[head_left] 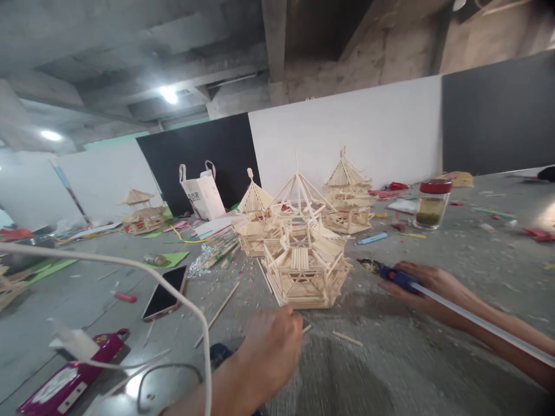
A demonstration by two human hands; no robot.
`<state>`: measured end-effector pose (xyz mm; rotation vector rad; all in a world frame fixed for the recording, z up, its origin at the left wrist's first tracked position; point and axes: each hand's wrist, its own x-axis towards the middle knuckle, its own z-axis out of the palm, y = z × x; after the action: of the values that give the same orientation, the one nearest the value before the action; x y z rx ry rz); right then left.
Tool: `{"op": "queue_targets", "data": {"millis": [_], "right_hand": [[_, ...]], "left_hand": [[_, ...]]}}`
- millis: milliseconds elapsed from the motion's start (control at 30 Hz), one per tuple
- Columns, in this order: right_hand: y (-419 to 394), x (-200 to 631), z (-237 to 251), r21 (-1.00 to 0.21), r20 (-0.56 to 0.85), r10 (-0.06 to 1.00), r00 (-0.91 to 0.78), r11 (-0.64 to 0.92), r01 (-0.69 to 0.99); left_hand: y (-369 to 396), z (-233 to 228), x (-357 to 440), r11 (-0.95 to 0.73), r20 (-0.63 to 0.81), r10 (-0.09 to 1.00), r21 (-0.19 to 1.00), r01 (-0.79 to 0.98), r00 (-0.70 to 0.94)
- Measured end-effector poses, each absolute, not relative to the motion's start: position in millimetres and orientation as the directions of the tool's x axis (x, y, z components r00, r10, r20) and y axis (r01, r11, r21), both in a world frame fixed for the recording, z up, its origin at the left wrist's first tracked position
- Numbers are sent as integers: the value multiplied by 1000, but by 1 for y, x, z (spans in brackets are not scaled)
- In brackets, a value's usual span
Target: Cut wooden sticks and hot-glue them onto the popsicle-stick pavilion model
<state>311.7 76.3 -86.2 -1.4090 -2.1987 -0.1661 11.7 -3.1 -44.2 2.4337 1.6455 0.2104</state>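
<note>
In the middle stands a pavilion model (301,277) built from thin pale wooden sticks, its roof partly bare rafters around a tall centre stick. My left hand (274,346) is closed just in front of its base, slightly blurred; what its fingers hold, if anything, is hidden. A short stick (348,338) lies on the table to the right of that hand. My right hand (422,283) grips a blue hot glue gun (401,279), its dark tip pointing left toward the model. A long translucent glue stick (481,321) runs out of the gun's back over my forearm.
More stick pavilions (347,185) stand behind. A lidded jar (432,205) is at right. To the left are a phone (167,293), a bundle of sticks (223,248), a magenta power strip (73,375), and a white cable (202,315) crossing near my left arm. Scraps litter the table.
</note>
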Motion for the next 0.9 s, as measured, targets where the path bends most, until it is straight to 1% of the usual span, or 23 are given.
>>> {"op": "queue_targets", "data": {"millis": [67, 100, 133, 233, 300, 367, 400, 467, 533, 567, 600, 633, 700, 767, 833, 900], "right_hand": [[77, 311, -86, -167, 482, 808, -338, 464, 870], [78, 311, -87, -165, 483, 807, -339, 465, 870], [78, 311, -87, -165, 485, 806, -339, 464, 870], [77, 311, -85, -173, 490, 810, -323, 453, 874], [76, 311, -84, -181, 488, 811, -322, 455, 872], [75, 311, -82, -196, 485, 812, -323, 462, 865], [74, 311, -82, -205, 484, 813, -322, 463, 862], [74, 311, -82, -221, 483, 817, -314, 461, 860], [76, 310, -83, -228, 484, 819, -308, 458, 859], [77, 310, -84, -230, 488, 816, -310, 463, 856], [77, 309, -84, -235, 493, 812, -311, 469, 852], [78, 309, -84, -243, 500, 809, -309, 474, 847], [78, 309, -85, -268, 526, 798, -296, 485, 832], [77, 309, -84, -298, 557, 783, -278, 500, 813], [75, 310, -83, -317, 590, 762, -266, 522, 792], [73, 310, -82, -327, 601, 753, -269, 538, 777]], "left_hand": [[3, -55, 14, -481, 28, 876, 17, 876, 481], [6, -59, 13, -512, 46, 856, -63, 856, 515], [8, -62, 13, -525, 63, 844, -99, 845, 532], [10, -64, 13, -520, 108, 842, -94, 849, 528], [9, -60, 15, -497, 125, 857, -54, 866, 500], [8, -54, 17, -441, 143, 891, 50, 896, 430], [8, -51, 18, -410, 147, 908, 131, 903, 391], [9, -47, 18, -344, 137, 939, 345, 873, 316], [11, -43, 17, -254, 85, 963, 593, 764, 255], [12, -41, 17, -178, 33, 975, 714, 677, 221], [12, -39, 16, -89, -26, 982, 814, 574, 189], [12, -36, 15, -6, -82, 982, 887, 461, 171], [12, -30, 15, 96, -136, 978, 966, 239, 156], [13, -22, 14, 117, -125, 983, 991, 63, 135], [16, -15, 14, 113, -108, 990, 992, -50, 92], [21, -7, 12, 86, -85, 996, 993, -76, 24]]}}
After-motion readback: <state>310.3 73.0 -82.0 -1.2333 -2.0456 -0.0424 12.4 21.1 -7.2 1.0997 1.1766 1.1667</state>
